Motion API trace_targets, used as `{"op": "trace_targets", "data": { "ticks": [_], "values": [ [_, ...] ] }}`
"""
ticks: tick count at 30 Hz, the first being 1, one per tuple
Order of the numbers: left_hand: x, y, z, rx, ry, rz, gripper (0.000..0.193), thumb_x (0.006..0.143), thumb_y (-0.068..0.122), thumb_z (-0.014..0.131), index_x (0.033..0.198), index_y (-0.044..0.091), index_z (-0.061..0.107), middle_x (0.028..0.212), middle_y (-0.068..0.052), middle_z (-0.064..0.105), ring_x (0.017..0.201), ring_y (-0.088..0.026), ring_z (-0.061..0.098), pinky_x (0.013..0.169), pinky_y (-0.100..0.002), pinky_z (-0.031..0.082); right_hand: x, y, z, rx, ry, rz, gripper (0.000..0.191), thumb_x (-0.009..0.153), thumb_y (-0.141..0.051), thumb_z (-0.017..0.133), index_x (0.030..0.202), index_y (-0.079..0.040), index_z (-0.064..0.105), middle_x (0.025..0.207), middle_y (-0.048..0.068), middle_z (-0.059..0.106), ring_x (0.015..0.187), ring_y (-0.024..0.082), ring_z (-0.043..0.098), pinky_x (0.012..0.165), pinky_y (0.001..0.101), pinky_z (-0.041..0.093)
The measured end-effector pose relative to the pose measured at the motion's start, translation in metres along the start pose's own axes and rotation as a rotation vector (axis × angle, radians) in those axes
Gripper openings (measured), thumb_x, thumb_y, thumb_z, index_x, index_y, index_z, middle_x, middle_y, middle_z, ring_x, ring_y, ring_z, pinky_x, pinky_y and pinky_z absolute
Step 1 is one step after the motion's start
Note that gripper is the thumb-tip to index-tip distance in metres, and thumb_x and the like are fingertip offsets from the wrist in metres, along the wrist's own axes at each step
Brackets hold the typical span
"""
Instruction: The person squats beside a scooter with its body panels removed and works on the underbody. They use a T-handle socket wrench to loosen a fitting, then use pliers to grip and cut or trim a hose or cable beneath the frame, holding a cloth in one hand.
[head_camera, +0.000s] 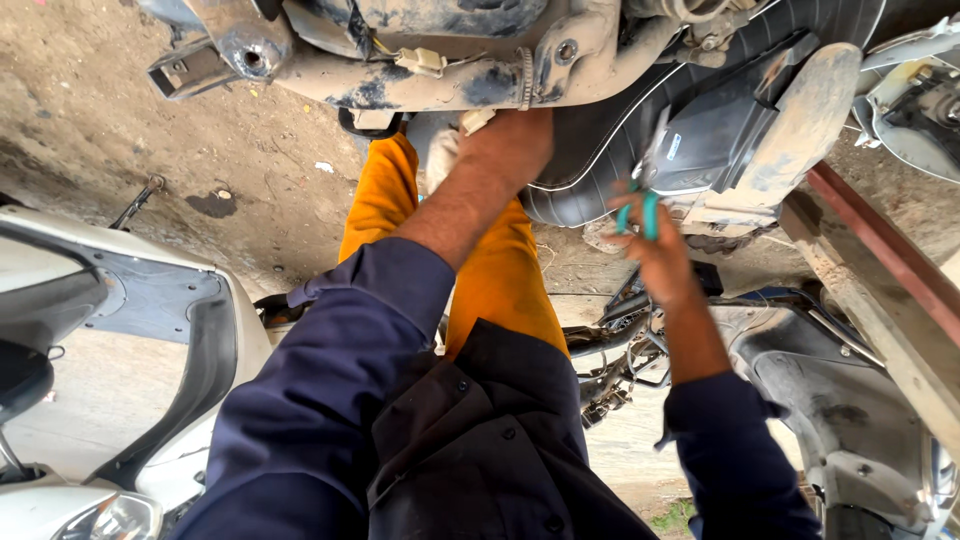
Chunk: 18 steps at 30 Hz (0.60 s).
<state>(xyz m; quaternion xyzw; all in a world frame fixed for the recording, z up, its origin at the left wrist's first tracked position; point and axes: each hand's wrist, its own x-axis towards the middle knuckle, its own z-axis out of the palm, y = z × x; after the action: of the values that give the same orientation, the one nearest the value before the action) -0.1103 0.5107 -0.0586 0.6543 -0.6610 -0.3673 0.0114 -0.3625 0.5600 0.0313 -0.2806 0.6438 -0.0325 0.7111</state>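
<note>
Head view looks down past a dark blue shirt and orange trousers. Right hand is clenched around green-handled pliers, their tip blurred, just below a grey plastic cover. Left hand presses against the dusty scooter underside above it; whether it grasps anything cannot be told. Beyond lies a black tyre. Pliers could slip off grimy parts, nicking nearby wiring or knuckles.

Both arms are stretched forward, sleeves pushed back. The left hand is pressed flat, fingers hidden; the right hand is closed, blurred.
</note>
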Motion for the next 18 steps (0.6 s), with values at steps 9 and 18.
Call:
{"op": "trace_targets", "data": {
  "ticks": [9,18],
  "values": [
    [-0.005,-0.010,0.012,0.135,0.146,0.166,0.031,0.091,0.016,0.062,0.118,0.006,0.072,0.108,-0.014,0.073,0.093,-0.032,0.073,0.078,-0.054,0.056,0.000,-0.036,0.080,0.193,-0.145,-0.002,0.067,0.074,0.005,0.043,0.139,-0.004,0.053,0.154,0.014,0.046,0.139,0.031,0.051,0.098,0.0446,0.061],
    [0.001,-0.016,0.037,0.028,0.069,0.044,0.036,0.086,0.021,0.062,0.120,0.012,0.070,0.110,-0.012,0.072,0.101,-0.033,0.070,0.084,-0.057,0.054,0.004,-0.128,0.097,0.237,0.024,0.387,0.055,0.074,-0.003,0.051,0.128,-0.002,0.061,0.139,0.010,0.061,0.120,0.031,0.064,0.085,0.0476,0.062]
  ]
}}
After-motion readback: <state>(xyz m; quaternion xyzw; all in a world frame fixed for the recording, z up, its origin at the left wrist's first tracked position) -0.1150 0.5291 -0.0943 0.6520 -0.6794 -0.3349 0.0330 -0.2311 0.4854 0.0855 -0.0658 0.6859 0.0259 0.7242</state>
